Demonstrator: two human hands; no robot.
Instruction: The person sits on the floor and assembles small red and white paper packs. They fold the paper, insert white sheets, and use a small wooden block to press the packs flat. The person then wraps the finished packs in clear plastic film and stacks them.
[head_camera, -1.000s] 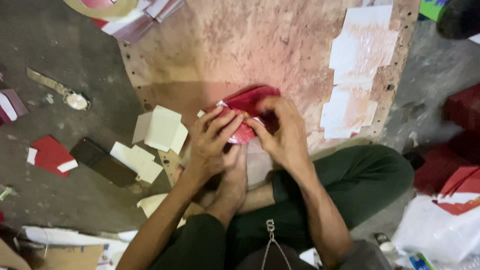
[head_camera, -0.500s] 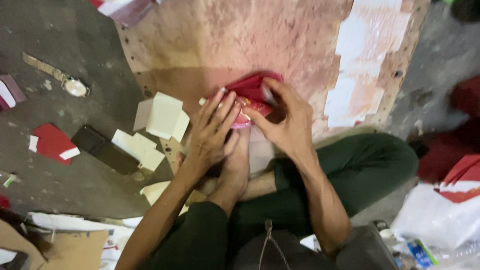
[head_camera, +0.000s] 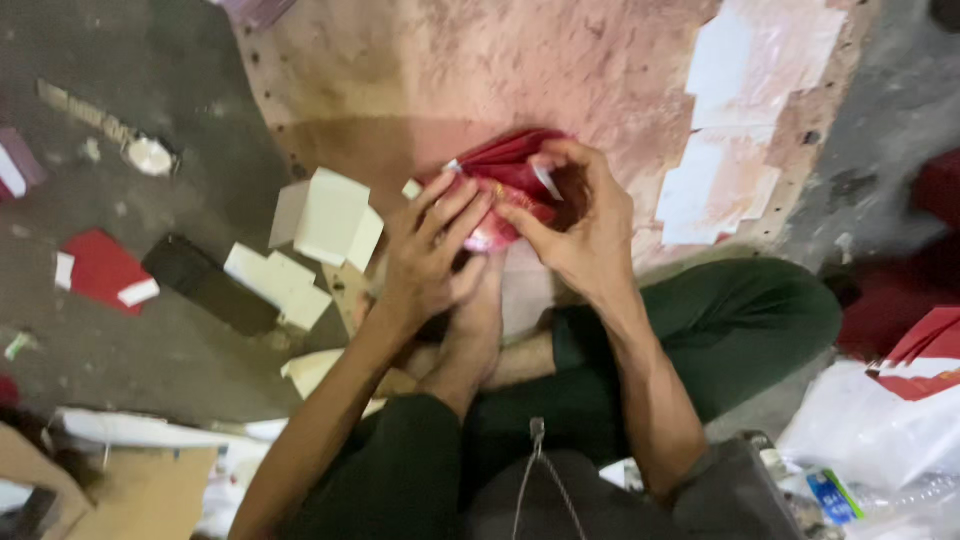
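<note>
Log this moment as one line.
left hand: pressing red paper piece | right hand: pinching its edge | surface: worn pink board | nearby: cream cards
</note>
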